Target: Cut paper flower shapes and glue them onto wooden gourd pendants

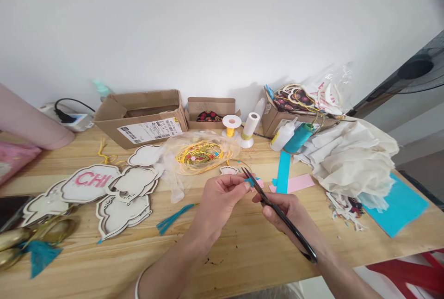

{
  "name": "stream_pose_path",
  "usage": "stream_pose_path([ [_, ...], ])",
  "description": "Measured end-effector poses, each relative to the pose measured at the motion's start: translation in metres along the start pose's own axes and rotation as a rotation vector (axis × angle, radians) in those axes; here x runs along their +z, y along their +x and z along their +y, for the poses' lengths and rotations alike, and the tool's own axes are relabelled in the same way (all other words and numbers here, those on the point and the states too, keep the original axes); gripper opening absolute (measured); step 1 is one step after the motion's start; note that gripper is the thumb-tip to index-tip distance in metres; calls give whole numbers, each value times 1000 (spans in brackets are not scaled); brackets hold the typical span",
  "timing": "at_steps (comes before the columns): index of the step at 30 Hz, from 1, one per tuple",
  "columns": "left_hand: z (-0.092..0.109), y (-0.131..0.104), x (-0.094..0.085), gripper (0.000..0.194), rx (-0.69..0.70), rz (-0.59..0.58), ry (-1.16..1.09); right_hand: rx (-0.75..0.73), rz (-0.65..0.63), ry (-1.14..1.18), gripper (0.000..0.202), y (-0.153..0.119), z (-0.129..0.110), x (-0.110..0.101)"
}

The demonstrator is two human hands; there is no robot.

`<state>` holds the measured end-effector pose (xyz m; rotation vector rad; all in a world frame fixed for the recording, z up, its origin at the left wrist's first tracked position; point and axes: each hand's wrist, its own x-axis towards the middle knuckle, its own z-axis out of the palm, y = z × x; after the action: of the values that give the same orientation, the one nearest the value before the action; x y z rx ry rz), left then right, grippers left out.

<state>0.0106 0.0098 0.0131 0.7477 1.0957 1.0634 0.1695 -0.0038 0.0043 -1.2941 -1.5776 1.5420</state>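
Note:
Between thumb and fingertips, my left hand (222,202) pinches a small blue and pink cut piece (255,183), perhaps felt or paper. My right hand (289,213) is closed around black-handled scissors (277,211), whose blades lie at the piece and point away from me. Whether the blades touch it I cannot tell. Just beyond are a blue strip (283,171) and a pink strip (301,183), crossing each other. A small cloud-shaped piece (229,170) lies behind my left hand, and a blue tassel (174,219) rests to its left.
White cloud-shaped plaques (128,211) lie left. A clear bag of yellow cord (201,155) sits mid-table. Cardboard boxes (149,127) line the wall, with a glue bottle (282,136) and teal thread spool (300,137) at right. Crumpled white fabric (354,151) partly covers a blue sheet (398,206).

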Motion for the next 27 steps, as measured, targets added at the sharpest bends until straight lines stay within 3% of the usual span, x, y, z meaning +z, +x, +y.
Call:
stream_pose_path([
  [17, 5, 3, -7, 11, -18, -110, 77, -24, -179, -105, 51, 2, -7, -20],
  [27, 7, 4, -8, 11, -35, -116, 102, -17, -256, -123, 49, 4, -13, -26],
])
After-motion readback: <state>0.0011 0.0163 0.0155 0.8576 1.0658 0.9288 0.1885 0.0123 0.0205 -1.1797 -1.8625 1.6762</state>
